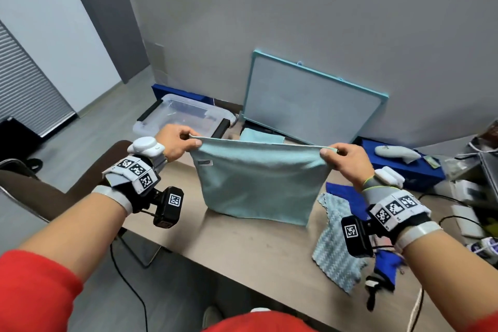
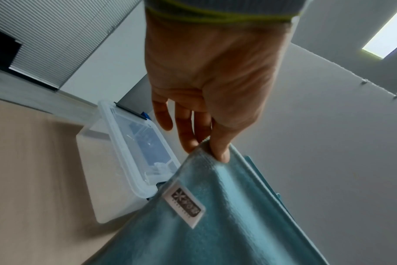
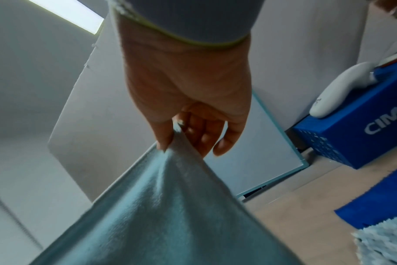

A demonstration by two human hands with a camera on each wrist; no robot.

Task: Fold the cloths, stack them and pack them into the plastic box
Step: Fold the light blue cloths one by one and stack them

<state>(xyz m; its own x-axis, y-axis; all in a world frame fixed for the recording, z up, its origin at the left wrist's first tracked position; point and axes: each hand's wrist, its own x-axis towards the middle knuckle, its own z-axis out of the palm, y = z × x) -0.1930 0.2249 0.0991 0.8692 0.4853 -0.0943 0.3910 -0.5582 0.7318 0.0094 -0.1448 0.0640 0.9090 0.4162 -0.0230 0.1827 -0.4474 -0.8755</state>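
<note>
A light teal cloth hangs spread out above the table, its lower edge near the tabletop. My left hand pinches its top left corner between thumb and fingers; a white label sits below that corner. My right hand pinches the top right corner. A clear plastic box with black latches stands at the table's far left. A folded teal cloth lies behind the hanging one. A pale knit cloth and a blue cloth lie at the right.
A teal-framed whiteboard leans on the wall behind the table. A blue carton with a white controller on it sits at the right, beside cables and clutter. A chair stands at the left.
</note>
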